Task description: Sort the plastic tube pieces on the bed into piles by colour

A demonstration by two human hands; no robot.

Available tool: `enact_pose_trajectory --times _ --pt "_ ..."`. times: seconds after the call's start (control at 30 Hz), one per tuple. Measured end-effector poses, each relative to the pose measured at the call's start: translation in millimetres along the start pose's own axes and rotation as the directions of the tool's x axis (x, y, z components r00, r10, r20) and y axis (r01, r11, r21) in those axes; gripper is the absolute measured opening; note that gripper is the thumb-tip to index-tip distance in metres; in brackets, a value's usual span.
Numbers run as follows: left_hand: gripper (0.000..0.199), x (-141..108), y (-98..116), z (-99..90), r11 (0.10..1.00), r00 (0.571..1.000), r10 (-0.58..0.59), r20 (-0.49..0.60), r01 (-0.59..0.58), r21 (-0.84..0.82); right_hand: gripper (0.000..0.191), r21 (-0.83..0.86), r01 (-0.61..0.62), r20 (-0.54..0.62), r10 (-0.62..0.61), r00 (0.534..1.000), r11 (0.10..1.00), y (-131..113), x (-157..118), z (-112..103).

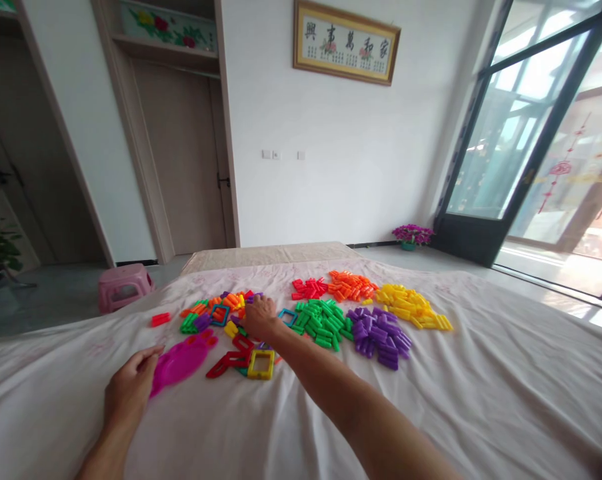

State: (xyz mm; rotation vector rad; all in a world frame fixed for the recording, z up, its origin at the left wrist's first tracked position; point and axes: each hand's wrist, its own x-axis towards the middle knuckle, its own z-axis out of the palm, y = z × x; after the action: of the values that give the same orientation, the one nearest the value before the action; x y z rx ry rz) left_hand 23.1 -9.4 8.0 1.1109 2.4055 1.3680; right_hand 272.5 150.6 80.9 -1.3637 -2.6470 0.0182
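My left hand (pixel 132 383) is closed on the near edge of a magenta plate-like plastic piece (pixel 183 362) with orange spots at its far end. My right hand (pixel 259 318) reaches forward into a mixed heap of toy pieces, its fingers curled down beside purple blocks (pixel 253 297). What those fingers grip, if anything, is hidden. Around the right hand lie orange blocks (pixel 235 301), green blocks (pixel 189 325), a blue square frame (pixel 219 315) and a yellow block (pixel 231 329). Closer to me are red frame pieces (pixel 229 361) and a yellow square frame (pixel 261 365).
Sorted heaps of red (pixel 309 288), orange (pixel 351 287), yellow (pixel 411 307), green (pixel 323 323) and purple blocks (pixel 378 335) lie to the right on the pale cloth (pixel 455 400). A few red blocks (pixel 161 319) sit apart at left. A pink stool (pixel 125 287) stands beyond the table's left edge.
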Motion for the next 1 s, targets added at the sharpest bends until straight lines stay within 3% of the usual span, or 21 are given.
enact_pose_trajectory --times 0.23,0.4,0.67,0.87,1.0 --pt "0.04 10 -4 2.8 0.989 0.997 -0.021 0.068 0.011 0.145 0.031 0.046 -0.022 -0.003 0.022 1.0 0.999 14 -6 -5" --pt "0.042 8 -2 4.2 0.987 0.997 -0.009 0.078 -0.003 0.159 0.033 0.146 -0.075 0.026 0.072 0.997 0.986 29 -12 -9" --pt "0.043 6 7 3.5 0.985 0.994 -0.053 0.097 0.036 0.169 0.038 0.056 -0.059 0.005 0.059 0.998 0.997 13 -7 3" --pt "0.044 2 13 0.2 0.984 0.993 -0.044 0.111 0.024 0.176 0.033 0.221 -0.009 -0.195 0.053 0.979 0.975 21 -23 -4" --pt "0.044 4 7 -0.1 0.974 0.991 -0.041 0.13 0.011 0.225 0.035 0.365 0.01 -0.297 0.106 0.949 0.931 60 -48 -15"
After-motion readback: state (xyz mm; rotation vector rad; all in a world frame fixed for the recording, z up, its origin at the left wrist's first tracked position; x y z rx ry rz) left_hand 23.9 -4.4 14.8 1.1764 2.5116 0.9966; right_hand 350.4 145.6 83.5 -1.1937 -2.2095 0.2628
